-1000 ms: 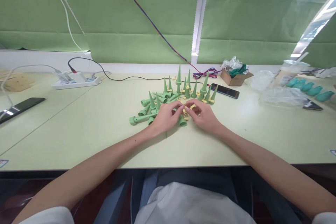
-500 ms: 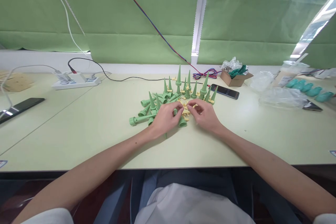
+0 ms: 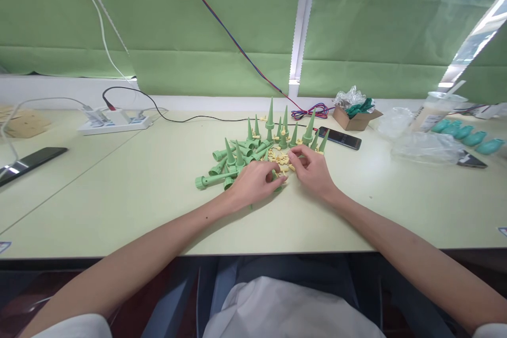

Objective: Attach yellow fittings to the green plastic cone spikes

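A heap of green plastic cone spikes [image 3: 237, 161] lies on the pale table [image 3: 130, 190], some upright, some on their sides. Small yellow pieces [image 3: 282, 159] are scattered among them. My left hand [image 3: 253, 182] rests on the table with its fingers curled round a green spike [image 3: 276, 176] lying on its side. My right hand [image 3: 312, 171] is just to its right, fingers pinched at the yellow pieces; what they hold is too small to make out.
A white power strip [image 3: 114, 121] with cables sits at the back left, a dark phone [image 3: 34, 161] at the far left. Another phone [image 3: 339, 138], a small cardboard box [image 3: 356, 116], clear bags [image 3: 423, 145] and teal parts [image 3: 471, 134] lie to the right.
Both hands have lowered toward the table and drawn slightly apart; the left hand's spike now lies lower, and the right hand has moved up to the yellow pieces.
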